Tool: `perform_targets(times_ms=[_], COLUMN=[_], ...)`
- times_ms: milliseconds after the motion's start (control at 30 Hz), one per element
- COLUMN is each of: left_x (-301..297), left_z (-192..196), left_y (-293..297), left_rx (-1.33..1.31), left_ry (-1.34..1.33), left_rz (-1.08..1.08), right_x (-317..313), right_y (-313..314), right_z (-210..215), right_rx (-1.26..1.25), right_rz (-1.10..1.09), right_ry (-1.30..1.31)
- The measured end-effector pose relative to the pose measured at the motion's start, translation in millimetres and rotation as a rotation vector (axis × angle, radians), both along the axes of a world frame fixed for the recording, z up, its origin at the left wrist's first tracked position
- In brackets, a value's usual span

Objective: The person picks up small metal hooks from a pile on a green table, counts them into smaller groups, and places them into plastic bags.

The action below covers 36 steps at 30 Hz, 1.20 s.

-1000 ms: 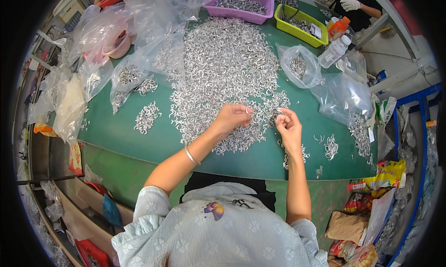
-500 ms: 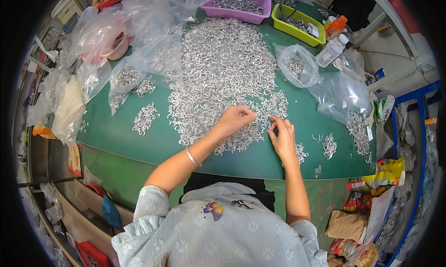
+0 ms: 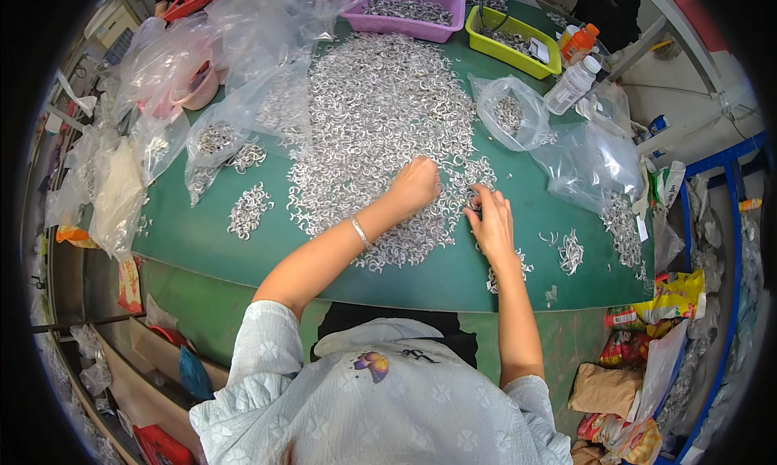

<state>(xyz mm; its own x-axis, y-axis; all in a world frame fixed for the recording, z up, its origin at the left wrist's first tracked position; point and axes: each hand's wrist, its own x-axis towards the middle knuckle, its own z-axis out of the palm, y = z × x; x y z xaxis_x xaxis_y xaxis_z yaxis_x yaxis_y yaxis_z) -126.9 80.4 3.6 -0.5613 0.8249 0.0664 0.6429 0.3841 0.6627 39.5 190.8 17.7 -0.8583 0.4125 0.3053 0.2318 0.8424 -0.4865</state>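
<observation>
A large spread of small curved silver metal pieces (image 3: 380, 101) covers the middle of the green table (image 3: 202, 254). My left hand (image 3: 417, 183), a bracelet on its wrist, is over the pile's lower right part with fingers curled in; whatever they hold is hidden. Just right of it, my right hand (image 3: 494, 222) is bent at the pile's right edge. Its thumb and forefinger come close together, and what lies between them is too small to make out. A small heap of pieces (image 3: 524, 267) sits partly behind the right wrist. Another little heap (image 3: 571, 253) lies further right.
Purple (image 3: 443, 33) and yellow-green (image 3: 518, 56) trays of pieces stand at the back. Bottles (image 3: 573, 84) and an open plastic bag (image 3: 510, 117) are at right. Plastic bags (image 3: 259, 44) and a pink basket (image 3: 202, 89) crowd the left. A separate heap (image 3: 250, 212) lies left of the pile.
My left hand has moved away from me over the pile, and its fingers have curled in more. The right hand has shifted only slightly. The whole view has shifted a little.
</observation>
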Motion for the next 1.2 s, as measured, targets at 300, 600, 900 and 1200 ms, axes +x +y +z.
perform_targets(times_ms=[300, 600, 900, 1200], left_x=[-10, 1, -20, -17], left_z=[14, 11, -10, -9], left_y=[-22, -32, 55, 66], left_rx=[0.134, 0.198, 0.248, 0.087], left_ry=[-0.836, -0.255, 0.039, 0.191], left_rz=[0.069, -0.046, 0.094, 0.019], right_x=[3, -8, -46, -41], right_y=[3, 17, 32, 28], right_z=[1, -3, -4, -6], right_rx=[-0.277, -0.526, -0.257, 0.207], right_rz=[-0.133, -0.222, -0.114, 0.04], right_ry=[0.125, 0.082, 0.138, -0.028])
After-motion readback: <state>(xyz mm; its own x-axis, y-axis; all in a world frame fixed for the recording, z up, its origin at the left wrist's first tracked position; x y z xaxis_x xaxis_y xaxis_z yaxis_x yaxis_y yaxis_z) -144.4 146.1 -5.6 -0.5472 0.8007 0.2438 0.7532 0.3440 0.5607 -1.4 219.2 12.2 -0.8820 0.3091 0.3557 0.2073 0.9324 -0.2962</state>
